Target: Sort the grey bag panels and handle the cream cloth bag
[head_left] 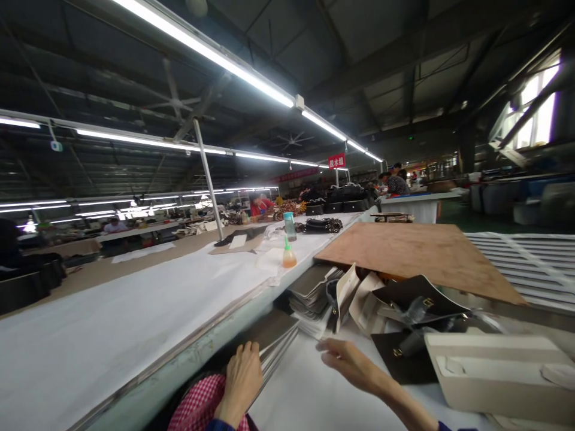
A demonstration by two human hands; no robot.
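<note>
My left hand [242, 374] lies on the near end of a stack of grey sheets [275, 336] that juts out from under the edge of the long white-topped table [135, 311]; my fingers are close together and bent down over the top sheets, though I cannot tell whether my thumb clamps them from below; a pink checked cloth [200, 402] sits just beside that wrist; my right hand [350, 362] hovers over the lower white surface [309, 389] just right of the stack, fingers stretched out and loosely apart, holding nothing, the tips pointing at the sheets' free edge and near it, but I cannot tell if they touch; behind the stack stands a second pile of grey panels [312, 290], and to its right dark leather pieces with gold fittings [420, 299] lie jumbled with pale paper under a tilted plywood board [417, 251]; a shallow off-white tray [489, 371] rests at my right, well apart from both hands; up on the table a small bottle of orange liquid [288, 256] stands upright with a blue-capped bottle [290, 225] just behind it; far down the hall other people sit at their benches beneath a red sign [336, 161].
</note>
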